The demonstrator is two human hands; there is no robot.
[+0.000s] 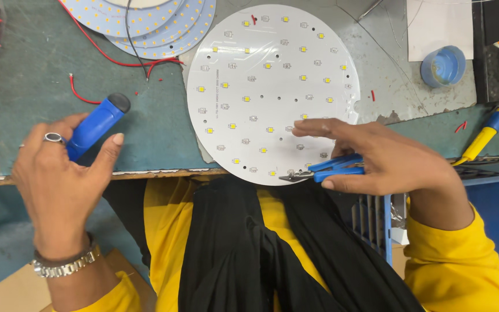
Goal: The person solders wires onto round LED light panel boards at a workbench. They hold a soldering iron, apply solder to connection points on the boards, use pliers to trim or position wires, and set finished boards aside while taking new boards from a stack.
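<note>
- Your left hand (59, 173), with a ring and a metal wristwatch, is curled around a blue plastic cylindrical tool with a black cap (96, 124), which tilts up over the worn green bench top (24, 86)
- Your right hand (385, 159) pinches small blue-handled metal cutters (327, 169), jaws at the near rim of the large round white LED circuit board (270, 86); your forefinger lies on the board
- The board lies flat at bench centre, its near edge overhanging
- Far left: a stack of similar LED discs (145, 23) with red wires (116, 58)
- Right: a blue plastic cap (443, 66) and a yellow-and-blue-handled soldering iron (489, 133)
</note>
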